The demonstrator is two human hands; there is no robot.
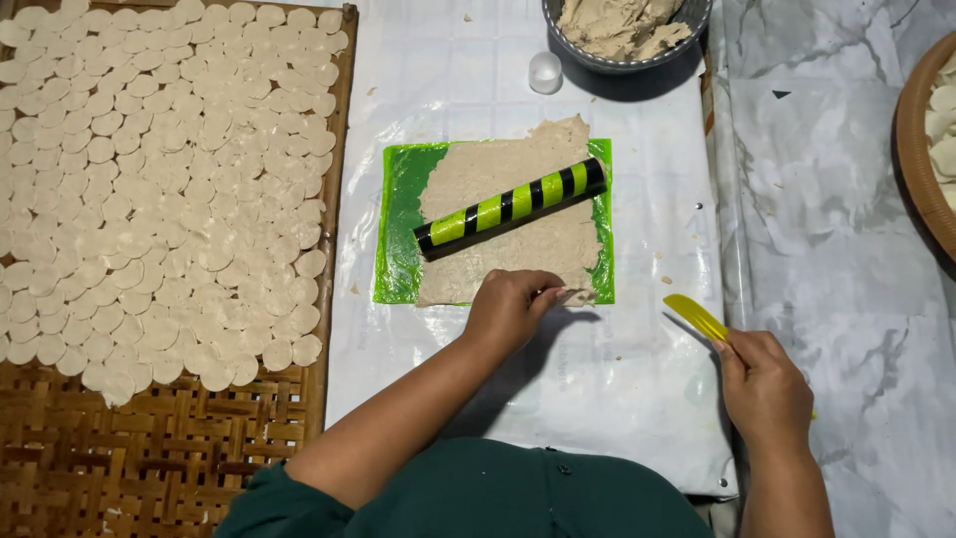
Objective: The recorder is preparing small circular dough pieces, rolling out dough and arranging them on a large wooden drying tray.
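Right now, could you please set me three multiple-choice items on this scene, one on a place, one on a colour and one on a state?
1. Where does the striped roller lie?
A. On the flattened dough sheet
B. On the woven tray
C. In the metal bowl

2. What colour is the scraper in the right hand?
A. Red
B. Yellow
C. Blue

3. What is the left hand doing?
A. Gripping the roller
B. Resting in the bowl
C. Touching the near edge of the dough sheet

Answers:
1 A, the roller rests slantwise across the dough on the green mat.
2 B, the blade shows plain yellow.
3 C, its fingertips meet the dough's near edge, apart from the roller.
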